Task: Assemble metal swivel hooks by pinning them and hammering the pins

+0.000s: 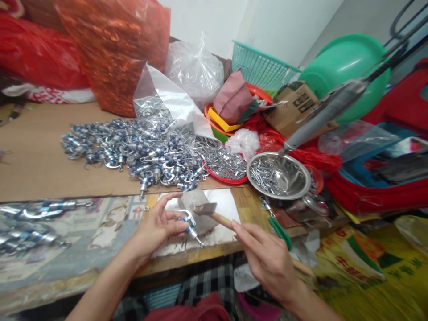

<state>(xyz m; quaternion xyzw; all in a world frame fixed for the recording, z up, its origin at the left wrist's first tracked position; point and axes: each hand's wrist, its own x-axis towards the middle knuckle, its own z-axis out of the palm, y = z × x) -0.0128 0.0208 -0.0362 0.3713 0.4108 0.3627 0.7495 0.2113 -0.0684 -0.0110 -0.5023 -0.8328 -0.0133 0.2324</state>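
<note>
hooks pile (133, 149) — behind hands | steel bowl (279, 176) — right of pile

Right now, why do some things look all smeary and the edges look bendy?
In the head view, the middle is sharpest: the left hand pinching a small metal hook piece and the right hand holding a hammer. The steel bowl glints with glare, the grey tool above it smears, and the edges stretch.

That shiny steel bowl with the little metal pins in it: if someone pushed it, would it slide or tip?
The round steel bowl looks thin and smooth, so it would probably slide easily. Its heap of small silver pins likely weighs it down, and they might rattle or spill.
</note>
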